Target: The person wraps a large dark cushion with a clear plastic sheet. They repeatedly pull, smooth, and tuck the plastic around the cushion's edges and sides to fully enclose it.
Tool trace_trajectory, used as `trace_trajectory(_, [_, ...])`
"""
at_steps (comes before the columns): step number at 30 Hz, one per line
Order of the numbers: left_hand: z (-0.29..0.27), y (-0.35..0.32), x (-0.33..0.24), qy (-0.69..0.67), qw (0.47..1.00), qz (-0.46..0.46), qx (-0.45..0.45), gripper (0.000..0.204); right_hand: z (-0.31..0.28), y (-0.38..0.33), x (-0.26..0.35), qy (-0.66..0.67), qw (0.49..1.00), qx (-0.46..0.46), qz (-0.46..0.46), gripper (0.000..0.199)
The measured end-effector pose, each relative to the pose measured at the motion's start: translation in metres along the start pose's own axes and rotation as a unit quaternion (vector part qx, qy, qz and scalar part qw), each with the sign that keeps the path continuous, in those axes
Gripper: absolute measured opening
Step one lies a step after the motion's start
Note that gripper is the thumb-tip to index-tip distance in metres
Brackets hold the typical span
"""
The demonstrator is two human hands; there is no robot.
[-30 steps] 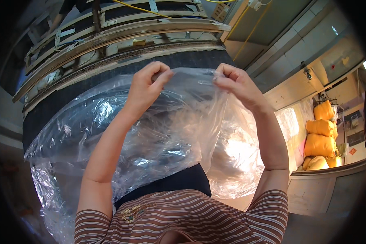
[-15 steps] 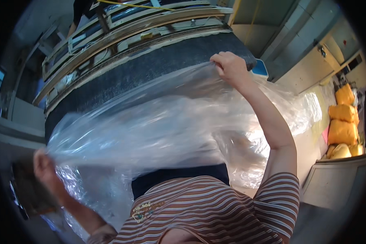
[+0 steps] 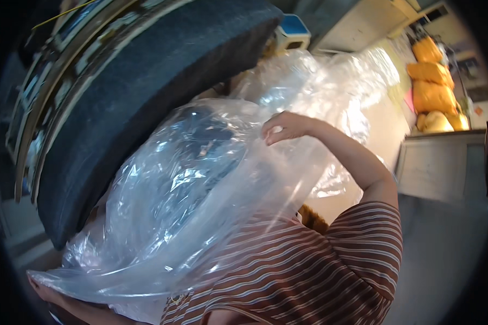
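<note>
A large sheet of clear plastic film [image 3: 162, 200] billows across my front, crumpled and shiny, with one edge stretched between my hands. My right hand [image 3: 289, 127] is closed on the film's upper edge, fingers curled toward the thumb. At the lower left, my left hand [image 3: 39, 290] grips the sheet's far corner; film partly covers its fingers. More of the film spreads past my right hand toward the floor. Beyond the sheet lies a long dark padded surface [image 3: 119, 92], which the film's left side hangs close to.
A wooden frame [image 3: 35, 119] runs along the far side of the dark surface. A blue-and-white bin [image 3: 294, 33] stands past its right end. Several orange bundles [image 3: 434, 97] are stacked at the right, above a pale cabinet [image 3: 436, 165].
My view has turned right. The film has come off the dark surface toward my body. My right hand has lowered, and my left hand has moved down and outward; both keep hold.
</note>
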State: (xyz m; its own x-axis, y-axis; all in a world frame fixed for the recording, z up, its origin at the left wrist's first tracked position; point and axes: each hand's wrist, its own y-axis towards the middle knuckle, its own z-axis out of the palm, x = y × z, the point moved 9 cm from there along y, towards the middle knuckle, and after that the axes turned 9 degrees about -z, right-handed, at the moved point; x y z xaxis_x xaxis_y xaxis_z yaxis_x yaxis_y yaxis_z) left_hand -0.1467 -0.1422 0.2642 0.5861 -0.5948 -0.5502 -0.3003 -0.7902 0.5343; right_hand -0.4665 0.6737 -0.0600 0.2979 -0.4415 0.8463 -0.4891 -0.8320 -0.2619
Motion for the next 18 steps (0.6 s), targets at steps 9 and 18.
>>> trace_trajectory(9, [0.242,-0.049,-0.007,-0.051,0.979,-0.035,0.194,0.04,-0.113,-0.277,-0.15,-0.497,0.762,-0.096,0.405,0.009])
trace_trajectory(18, [0.277,-0.032,0.034,0.031,0.975,-0.017,0.218,0.04,-0.14,-0.244,-0.258,-0.151,0.743,-0.399,0.516,0.085])
